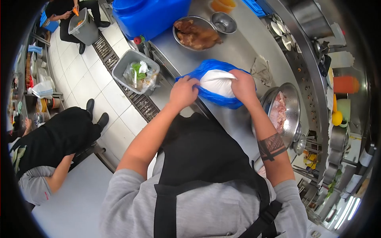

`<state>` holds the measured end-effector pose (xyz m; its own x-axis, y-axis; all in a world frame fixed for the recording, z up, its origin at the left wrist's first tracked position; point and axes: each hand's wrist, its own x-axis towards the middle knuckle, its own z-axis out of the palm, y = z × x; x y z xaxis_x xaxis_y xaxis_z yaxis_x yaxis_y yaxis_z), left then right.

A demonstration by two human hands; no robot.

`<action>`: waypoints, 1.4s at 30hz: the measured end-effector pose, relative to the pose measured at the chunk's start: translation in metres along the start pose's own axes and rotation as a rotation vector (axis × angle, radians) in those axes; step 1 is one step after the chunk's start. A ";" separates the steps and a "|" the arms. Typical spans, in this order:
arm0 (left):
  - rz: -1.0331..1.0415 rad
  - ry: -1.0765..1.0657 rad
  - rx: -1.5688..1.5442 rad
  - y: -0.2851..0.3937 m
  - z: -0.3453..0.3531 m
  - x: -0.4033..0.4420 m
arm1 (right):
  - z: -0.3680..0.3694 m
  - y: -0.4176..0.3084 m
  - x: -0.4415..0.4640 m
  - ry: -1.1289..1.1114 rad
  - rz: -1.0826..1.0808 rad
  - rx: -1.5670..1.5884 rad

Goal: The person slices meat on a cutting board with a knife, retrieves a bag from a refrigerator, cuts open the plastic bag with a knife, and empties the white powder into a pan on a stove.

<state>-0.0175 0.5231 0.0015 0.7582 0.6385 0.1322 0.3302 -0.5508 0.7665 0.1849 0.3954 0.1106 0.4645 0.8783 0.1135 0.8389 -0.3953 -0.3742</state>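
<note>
A blue plastic bag (216, 102) rests on the steel counter in front of me, with a white bag (216, 80) showing in its mouth. My left hand (184, 93) is closed on the blue bag's left edge. On the other side, my right hand (243, 88) pinches a fold of the white bag, which creases toward its fingers. What the white bag contains is hidden. To the right of my right hand, a large steel bowl (293, 104) holds raw pinkish meat (279, 113). A crumpled cloth (261, 70) lies just beyond the bags.
Farther back on the counter (238, 49) are a bowl of browned meat (196, 35), a small steel bowl (224, 22) and a blue jug (149, 18). A grey bin (135, 71) stands left of the counter. Two people work at left, one peeling something orange over a bin (84, 29).
</note>
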 end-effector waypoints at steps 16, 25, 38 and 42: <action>-0.462 -0.285 -0.717 0.044 -0.005 0.064 | -0.033 -0.013 -0.061 -0.014 -0.158 0.208; -0.544 -0.416 -1.110 -0.005 0.023 0.087 | -0.009 -0.007 -0.093 -0.176 -0.242 0.308; -0.341 -0.337 -0.721 0.001 -0.006 0.024 | 0.021 -0.007 -0.091 0.030 0.234 0.376; -0.418 -0.379 -0.830 0.000 -0.009 0.019 | 0.036 -0.003 -0.079 0.007 0.152 0.240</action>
<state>-0.0082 0.5403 0.0095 0.8479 0.4018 -0.3459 0.2238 0.3202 0.9206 0.1357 0.3369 0.0699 0.5828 0.8113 0.0456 0.6686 -0.4468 -0.5944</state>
